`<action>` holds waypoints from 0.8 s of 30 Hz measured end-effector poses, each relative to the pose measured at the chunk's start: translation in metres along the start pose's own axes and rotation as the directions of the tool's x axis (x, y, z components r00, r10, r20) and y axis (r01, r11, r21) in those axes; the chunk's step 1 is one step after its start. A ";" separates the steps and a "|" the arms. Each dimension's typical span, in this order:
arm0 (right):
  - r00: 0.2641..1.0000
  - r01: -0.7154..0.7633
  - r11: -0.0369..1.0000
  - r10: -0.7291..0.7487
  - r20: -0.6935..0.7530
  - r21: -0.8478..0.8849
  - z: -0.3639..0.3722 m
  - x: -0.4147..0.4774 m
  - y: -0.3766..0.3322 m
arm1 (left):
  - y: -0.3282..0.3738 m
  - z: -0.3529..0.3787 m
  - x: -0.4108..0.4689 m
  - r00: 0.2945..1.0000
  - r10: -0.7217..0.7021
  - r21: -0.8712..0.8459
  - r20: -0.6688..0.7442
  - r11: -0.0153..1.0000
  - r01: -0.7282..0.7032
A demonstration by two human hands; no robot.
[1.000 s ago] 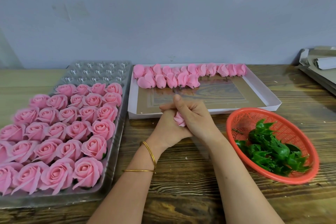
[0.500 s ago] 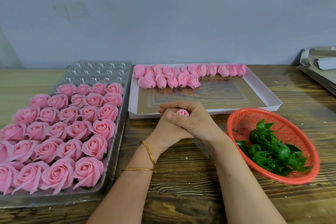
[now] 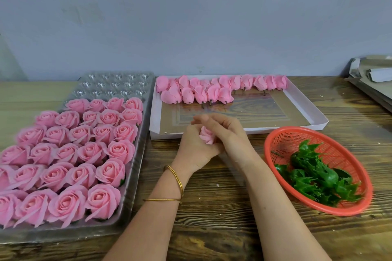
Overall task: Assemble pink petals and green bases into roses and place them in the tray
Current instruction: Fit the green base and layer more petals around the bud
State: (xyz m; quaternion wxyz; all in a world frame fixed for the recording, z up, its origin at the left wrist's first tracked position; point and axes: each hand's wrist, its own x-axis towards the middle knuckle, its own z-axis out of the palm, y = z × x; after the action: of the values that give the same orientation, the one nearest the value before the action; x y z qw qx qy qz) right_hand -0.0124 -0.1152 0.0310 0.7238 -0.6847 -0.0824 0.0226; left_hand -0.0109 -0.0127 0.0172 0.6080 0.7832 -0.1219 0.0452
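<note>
Both hands meet at the table's middle around one pink rose bud (image 3: 206, 135). My left hand (image 3: 194, 150) cups it from below and the left; my right hand (image 3: 228, 131) wraps it from the right, fingers curled over the top. Only the bud's pink petals show between the fingers; whether a green base is on it is hidden. Unassembled pink petal buds (image 3: 214, 89) lie in two rows at the back of a white cardboard tray (image 3: 318, 122). Green bases (image 3: 316, 176) fill a red basket (image 3: 275, 140) on the right. Finished roses (image 3: 80, 150) fill a clear plastic tray (image 3: 135, 167) on the left.
The clear tray's far rows (image 3: 114, 85) hold no roses. Folded cardboard pieces (image 3: 373, 78) lie at the far right corner. A grey wall stands behind the wooden table (image 3: 212, 229). Two gold bangles (image 3: 176, 184) circle the left wrist.
The hands stayed together at the same spot but turned the bud between the fingers; more of its pink petals now show than half a second ago.
</note>
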 end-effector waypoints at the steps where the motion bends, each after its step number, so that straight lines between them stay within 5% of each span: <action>1: 0.999 0.027 1.000 -0.027 -0.024 0.002 0.002 0.001 0.000 | 0.000 0.000 0.000 1.000 -0.005 0.011 -0.012 1.000 0.005; 11: 0.937 0.217 0.850 -0.320 -0.143 -0.481 0.016 0.003 0.013 | -0.002 0.004 0.004 0.997 0.027 0.284 -0.076 0.959 -0.005; 16: 0.940 0.234 0.842 -0.324 -0.108 -0.485 0.017 0.004 0.014 | -0.006 0.005 0.005 0.996 0.050 0.274 -0.076 0.961 -0.027; 24: 0.991 0.122 0.953 -0.133 -0.023 -0.277 0.011 0.002 0.010 | -0.002 0.005 0.005 0.994 0.089 0.306 -0.068 0.950 -0.064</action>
State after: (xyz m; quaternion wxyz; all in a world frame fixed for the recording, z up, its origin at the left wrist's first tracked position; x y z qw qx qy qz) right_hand -0.0111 -0.1034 0.0217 0.6233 -0.7720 -0.1139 -0.0498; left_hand -0.0059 -0.0175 0.0150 0.4826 0.8596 -0.1188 0.1186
